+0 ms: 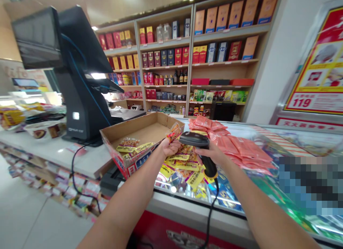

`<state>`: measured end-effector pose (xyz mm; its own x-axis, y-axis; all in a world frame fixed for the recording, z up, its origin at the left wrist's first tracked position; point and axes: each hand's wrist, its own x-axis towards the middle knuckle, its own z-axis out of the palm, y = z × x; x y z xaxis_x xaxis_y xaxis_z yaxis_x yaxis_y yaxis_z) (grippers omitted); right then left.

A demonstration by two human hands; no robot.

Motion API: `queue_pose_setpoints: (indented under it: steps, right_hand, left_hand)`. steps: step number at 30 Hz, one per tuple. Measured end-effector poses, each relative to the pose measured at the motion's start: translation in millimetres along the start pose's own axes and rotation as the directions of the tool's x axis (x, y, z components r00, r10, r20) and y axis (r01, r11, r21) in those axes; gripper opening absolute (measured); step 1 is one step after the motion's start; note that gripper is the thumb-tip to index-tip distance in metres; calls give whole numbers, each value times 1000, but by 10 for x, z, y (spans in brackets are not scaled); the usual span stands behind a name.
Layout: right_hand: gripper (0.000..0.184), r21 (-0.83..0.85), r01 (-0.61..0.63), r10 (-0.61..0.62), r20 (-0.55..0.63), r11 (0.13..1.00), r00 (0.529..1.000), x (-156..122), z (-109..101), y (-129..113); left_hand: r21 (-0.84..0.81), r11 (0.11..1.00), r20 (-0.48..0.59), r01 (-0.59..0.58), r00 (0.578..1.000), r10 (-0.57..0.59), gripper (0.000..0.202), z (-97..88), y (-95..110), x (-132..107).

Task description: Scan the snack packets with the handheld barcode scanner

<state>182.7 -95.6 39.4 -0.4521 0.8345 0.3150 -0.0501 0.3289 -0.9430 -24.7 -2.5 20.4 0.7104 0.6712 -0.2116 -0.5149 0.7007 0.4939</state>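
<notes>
My left hand is closed on a small snack packet with reddish contents, raised just past the near right side of an open cardboard box. My right hand grips a black barcode scanner by its handle. The scanner's head points left, close to the packet, and its cord hangs down over the counter's front edge. Below both hands, several yellow-labelled snack packets lie in a loose pile on the glass counter. A few similar packets rest inside the box.
Pink packets are heaped on the glass counter to the right. A black point-of-sale terminal stands on the left counter, its cable hanging in front. Shelves of boxed goods line the back wall. Part of the right side is pixelated.
</notes>
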Motion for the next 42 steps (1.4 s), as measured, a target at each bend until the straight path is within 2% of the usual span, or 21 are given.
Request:
queue_pose_setpoints:
  steps: [7,12,15,17,19,21,23,25,28,32,34,36,38,40,42]
  right_hand:
    - [25,10,2,-2,1,1000,1000,10,5,-5]
    - [27,113,-9,32,-210,994,977,12,-3,-47]
    - [28,177,10,50,-330,984,943,25,-40,-75]
    - [27,194,49,31,-387,980,922,36,-70,-80]
    - [25,203,75,17,-417,976,909,45,-92,-74]
    - [25,207,81,15,-426,975,905,49,-103,-60]
    - [26,206,83,13,-430,975,903,51,-105,-45]
    - [27,208,89,11,-434,974,901,53,-101,-34]
    - [29,224,95,14,-440,970,898,57,-91,-32]
    - [29,235,101,13,-440,967,898,62,-84,-42]
    - [28,238,103,11,-434,966,901,67,-89,-36]
    - [27,243,109,7,-434,964,901,73,-96,-22]
    - [27,239,121,-4,-440,963,898,81,-101,-4]
    - [27,233,135,-16,-449,963,893,88,-98,7]
    - [26,233,137,-17,-453,963,891,90,-87,5]
  left_hand:
    - [11,1000,29,-4,1000,3,27,-31,9,13]
    - [52,999,70,-10,998,7,19,38,-8,-17]
    - [96,989,79,-109,992,101,15,152,-66,-36]
    - [158,952,82,-261,965,251,9,223,-120,-26]
    - [281,847,62,-451,889,454,11,260,-172,7]
    - [462,669,24,-582,762,647,23,255,-210,50]
    - [663,455,16,-594,619,786,32,222,-228,88]
    - [823,254,45,-508,504,862,35,185,-236,110]
    - [925,34,130,-378,398,908,38,166,-264,111]
    - [918,-210,324,-337,329,887,38,253,-355,37]
    - [892,-300,410,-338,329,851,31,343,-353,-54]
    - [896,-349,434,-275,375,819,22,449,-242,-186]
    - [912,-392,399,-119,471,787,15,539,15,-342]
    - [887,-456,328,78,589,739,15,574,396,-503]
    - [831,-520,246,200,706,665,18,515,822,-661]
